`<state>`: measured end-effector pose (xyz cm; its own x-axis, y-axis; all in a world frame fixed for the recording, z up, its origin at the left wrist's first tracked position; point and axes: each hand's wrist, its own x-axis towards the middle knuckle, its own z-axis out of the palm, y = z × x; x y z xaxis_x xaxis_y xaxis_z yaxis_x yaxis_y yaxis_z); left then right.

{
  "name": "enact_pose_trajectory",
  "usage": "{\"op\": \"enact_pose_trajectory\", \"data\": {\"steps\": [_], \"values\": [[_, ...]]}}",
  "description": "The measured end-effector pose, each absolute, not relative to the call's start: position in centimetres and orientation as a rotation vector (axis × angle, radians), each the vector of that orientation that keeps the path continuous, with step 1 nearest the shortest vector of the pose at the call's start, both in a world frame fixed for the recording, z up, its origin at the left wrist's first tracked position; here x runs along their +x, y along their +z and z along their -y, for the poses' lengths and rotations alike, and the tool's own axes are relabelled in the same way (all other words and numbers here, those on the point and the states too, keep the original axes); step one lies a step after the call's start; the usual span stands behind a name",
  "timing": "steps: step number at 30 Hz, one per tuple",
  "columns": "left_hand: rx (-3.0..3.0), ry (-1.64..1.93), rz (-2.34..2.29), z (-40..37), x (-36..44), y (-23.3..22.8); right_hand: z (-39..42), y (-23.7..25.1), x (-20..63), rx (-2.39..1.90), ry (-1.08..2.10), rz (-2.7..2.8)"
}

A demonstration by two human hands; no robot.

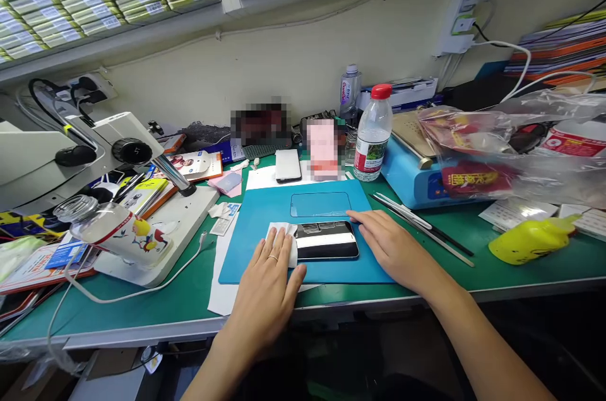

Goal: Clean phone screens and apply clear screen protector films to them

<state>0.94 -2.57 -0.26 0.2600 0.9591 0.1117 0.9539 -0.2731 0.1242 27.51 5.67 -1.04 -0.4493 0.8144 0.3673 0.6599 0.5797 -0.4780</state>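
Observation:
A black phone (326,240) lies screen-up on a blue work mat (265,211), its glass reflecting light. My left hand (269,281) presses flat, fingers together, on a white wipe (284,232) at the phone's left end. A ring shows on one finger. My right hand (392,246) lies flat on the mat, fingertips at the phone's upper right corner. A thin clear screen film (320,204) rests on the mat just behind the phone.
A microscope (95,148) and a glass jar (108,227) stand at left. A water bottle (373,134), a blue heating device (416,173), long tweezers (421,224) and a yellow squeeze bottle (533,238) sit at right. A white phone (288,165) lies behind the mat.

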Motion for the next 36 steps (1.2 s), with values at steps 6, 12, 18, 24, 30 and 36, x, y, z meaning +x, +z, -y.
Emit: {"op": "enact_pose_trajectory", "data": {"steps": [6, 12, 18, 24, 30, 36], "values": [[2.392, 0.223, -1.885, 1.2, 1.3, 0.4, -5.6, -0.3, 27.5, -1.213, 0.472, 2.234], [2.396, 0.239, -1.922, 0.3, 4.9, 0.5, -5.8, -0.5, 28.0, -1.112, 0.562, 2.175], [2.462, 0.394, -1.742, -0.7, 10.2, 0.3, -5.9, -0.4, 27.8, -1.088, 0.544, 2.165], [2.430, 0.457, -1.739, 0.0, 11.8, 0.2, -6.1, -0.5, 27.9, -1.122, 0.584, 2.110], [2.448, 0.446, -1.610, 3.0, 9.9, 0.5, -6.0, -0.2, 27.5, -1.130, 0.525, 2.140], [2.465, 0.345, -1.683, 5.0, 4.9, 0.3, -5.9, -0.6, 27.7, -1.121, 0.478, 2.173]]}}
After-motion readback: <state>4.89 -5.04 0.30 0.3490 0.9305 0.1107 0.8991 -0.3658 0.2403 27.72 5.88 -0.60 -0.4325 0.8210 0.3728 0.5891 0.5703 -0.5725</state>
